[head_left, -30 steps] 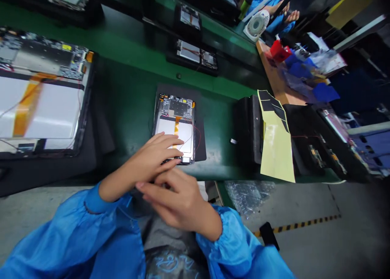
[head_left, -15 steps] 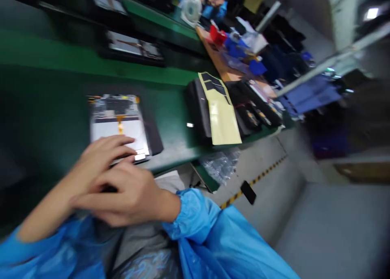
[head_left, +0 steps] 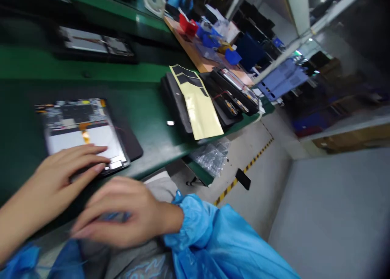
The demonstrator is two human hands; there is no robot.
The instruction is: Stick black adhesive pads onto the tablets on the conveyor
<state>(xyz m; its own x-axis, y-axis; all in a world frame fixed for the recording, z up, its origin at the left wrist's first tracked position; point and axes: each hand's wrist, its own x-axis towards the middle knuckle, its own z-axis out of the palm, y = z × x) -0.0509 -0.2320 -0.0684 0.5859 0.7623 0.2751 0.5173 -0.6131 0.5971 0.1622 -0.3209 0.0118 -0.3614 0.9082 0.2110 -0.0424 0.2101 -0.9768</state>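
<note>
An opened tablet [head_left: 88,128] lies on the green bench, its circuit board, pale battery area and orange flex cable exposed. My left hand [head_left: 65,171] rests over its near edge, fingers stretched and slightly spread, touching the lower part. A dark flat panel [head_left: 131,145] shows under the tablet's right side. Nearer to me and off the bench edge, my right hand [head_left: 122,212] is bent, thumb and fingertips brought together in a blurred pinch. Whatever those fingertips hold, if anything, cannot be made out.
To the right, a yellow sheet with black stickers [head_left: 202,112] lies on stacked dark panels [head_left: 175,102]. Beside them sit dark trays of parts [head_left: 231,92]. Another opened device [head_left: 94,43] is on the back strip. A small white piece [head_left: 170,123] lies on the bench [head_left: 149,108].
My right hand has come away from my left, down toward my lap. My left hand stays at the tablet's near edge. The view has swung, shifting the bench leftward.
</note>
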